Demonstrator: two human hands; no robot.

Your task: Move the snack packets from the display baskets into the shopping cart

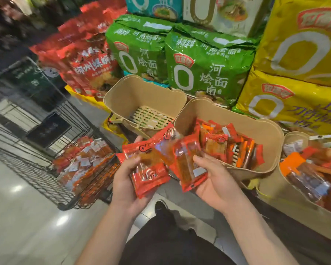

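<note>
My left hand (125, 180) grips a bunch of red snack packets (147, 169), thumb on top. My right hand (213, 180) holds more red snack packets (189, 165) from below, thumb over them. Both bunches hang just in front of the middle tan display basket (256, 129), which holds several red and orange packets (235, 148). The left tan basket (141, 94) shows only its slotted bottom. A third basket (287, 192) at right is full of packets. The black wire shopping cart (73, 169) at lower left holds a pile of red packets (84, 159).
Big bags of noodles stand stacked behind the baskets: red (90, 67), green (204, 69) and yellow (294, 54). Shiny tiled floor (27, 217) spreads at lower left. My dark trousers and a black shoe (161, 207) show below my hands.
</note>
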